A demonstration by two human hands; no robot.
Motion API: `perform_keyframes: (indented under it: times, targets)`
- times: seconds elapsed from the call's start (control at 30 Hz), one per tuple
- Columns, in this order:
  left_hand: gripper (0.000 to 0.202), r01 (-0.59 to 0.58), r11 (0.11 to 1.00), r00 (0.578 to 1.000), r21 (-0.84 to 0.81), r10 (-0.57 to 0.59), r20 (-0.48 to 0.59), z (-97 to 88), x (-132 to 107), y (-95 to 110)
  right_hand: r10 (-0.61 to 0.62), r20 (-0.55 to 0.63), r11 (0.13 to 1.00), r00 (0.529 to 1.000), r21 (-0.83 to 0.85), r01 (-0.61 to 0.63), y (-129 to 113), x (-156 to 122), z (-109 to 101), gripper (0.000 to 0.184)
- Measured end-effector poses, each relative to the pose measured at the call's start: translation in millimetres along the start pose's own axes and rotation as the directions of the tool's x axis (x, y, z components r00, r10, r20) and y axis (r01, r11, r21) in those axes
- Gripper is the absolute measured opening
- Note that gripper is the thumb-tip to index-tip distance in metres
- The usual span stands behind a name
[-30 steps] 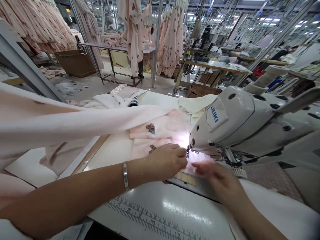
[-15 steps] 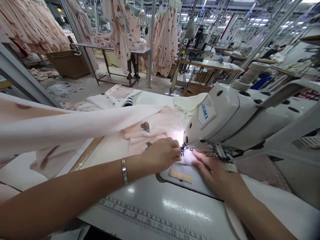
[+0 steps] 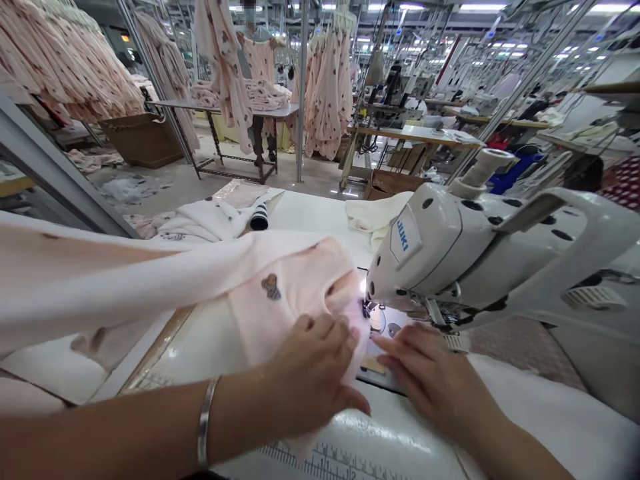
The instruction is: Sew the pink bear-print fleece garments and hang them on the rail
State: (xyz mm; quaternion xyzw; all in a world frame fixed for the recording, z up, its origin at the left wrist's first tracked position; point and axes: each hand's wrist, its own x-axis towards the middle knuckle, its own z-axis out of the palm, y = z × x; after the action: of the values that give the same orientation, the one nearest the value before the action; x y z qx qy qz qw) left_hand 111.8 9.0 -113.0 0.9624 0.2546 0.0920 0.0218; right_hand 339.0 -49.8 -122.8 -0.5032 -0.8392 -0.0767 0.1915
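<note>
My left hand (image 3: 310, 377), with a silver bangle (image 3: 203, 421) on the wrist, grips a fold of a pale pink garment (image 3: 295, 313) that has a small bear patch (image 3: 271, 287). The fabric runs up to the needle and presser foot (image 3: 367, 309) of a white JUKI sewing machine (image 3: 425, 253). My right hand (image 3: 430, 377) lies just in front of the presser foot, fingers apart and reaching toward the fabric's edge, holding nothing. A long pink sleeve (image 3: 100, 273) stretches away to the left.
A white sewing table (image 3: 320, 213) holds folded white garments with a striped cuff (image 3: 259, 217) and cream fabric (image 3: 375, 220). A printed ruler (image 3: 325, 457) runs along its front edge. Behind stand racks of pink garments (image 3: 327, 93), worktables and a person (image 3: 255, 53).
My left hand has pulled back toward me with the pink fabric bunched in it, uncovering more of the machine bed. My right hand has stayed near the presser foot, and the view has shifted slightly.
</note>
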Motion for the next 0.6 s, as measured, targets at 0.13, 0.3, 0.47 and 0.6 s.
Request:
perform_keyframes:
  times: [0.13, 0.3, 0.47, 0.6]
  targets:
    - [0.067, 0.03, 0.999, 1.0, 0.038, -0.03, -0.006, -1.5, -2.6, 24.2, -0.102, 0.073, 0.99, 0.992, 0.102, 0.094, -16.9, 5.1, 0.4, 0.024]
    - [0.07, 0.011, 0.998, 1.0, 0.065, -0.012, 0.016, -4.0, 6.5, 11.3, -0.046, 0.08, 0.997, 0.996, 0.064, 0.041, -15.2, 3.2, 6.9, 0.025]
    - [0.036, 0.015, 1.0, 0.996, 0.009, -0.016, 0.085, -15.8, 30.9, -6.5, 0.035, 0.056, 0.999, 0.998, 0.022, -0.036, -7.9, 0.1, 13.8, 0.028]
    - [0.023, 0.097, 0.992, 0.985, -0.086, -0.108, -0.133, -13.1, 51.6, -26.7, 0.012, 0.035, 1.0, 0.999, 0.027, -0.013, -6.8, 0.1, 14.5, 0.026]
